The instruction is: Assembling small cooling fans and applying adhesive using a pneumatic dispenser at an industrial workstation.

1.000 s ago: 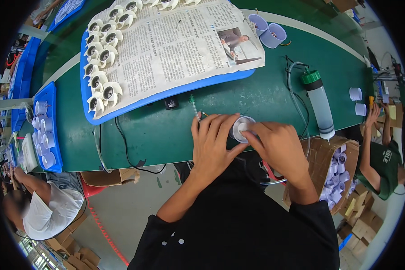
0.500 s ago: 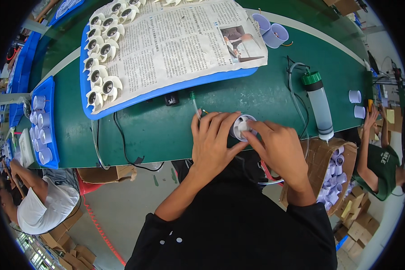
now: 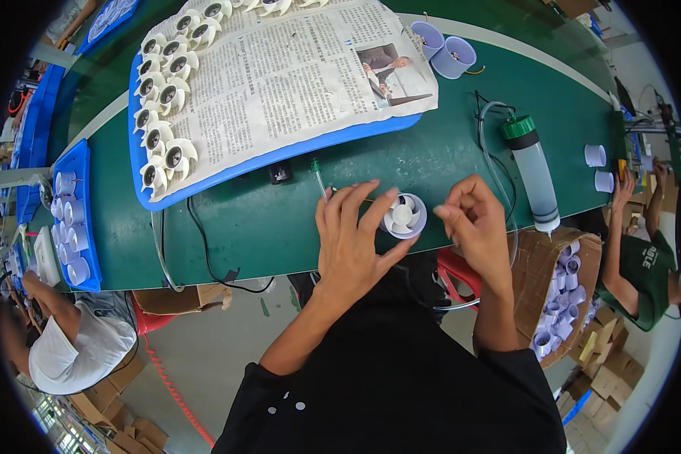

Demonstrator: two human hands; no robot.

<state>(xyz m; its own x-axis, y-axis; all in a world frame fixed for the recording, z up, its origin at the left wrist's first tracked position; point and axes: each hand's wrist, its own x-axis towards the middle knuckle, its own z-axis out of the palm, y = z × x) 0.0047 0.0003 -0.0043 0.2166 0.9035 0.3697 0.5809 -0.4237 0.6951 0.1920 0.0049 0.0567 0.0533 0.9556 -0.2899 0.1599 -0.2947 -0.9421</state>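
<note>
My left hand steadies a white cylindrical fan housing on the green bench, thumb at its near side and fingers along its left. Inside the housing sits a white fan impeller, its blades facing up. My right hand is raised to the right of the housing, apart from it, with fingers curled in toward the thumb; I see nothing between them. A clear tube with a green tip runs down behind my left fingers, and whether they touch it is hidden.
Ahead, a blue tray carries newspaper and several white impellers. A large syringe with a green cap lies at right. Two housings stand beyond. A carton of housings sits below right; co-workers are on both sides.
My right hand has drawn back from the impeller to the right, leaving its blades in plain view. My left hand stays at the housing, its fingers slightly more spread.
</note>
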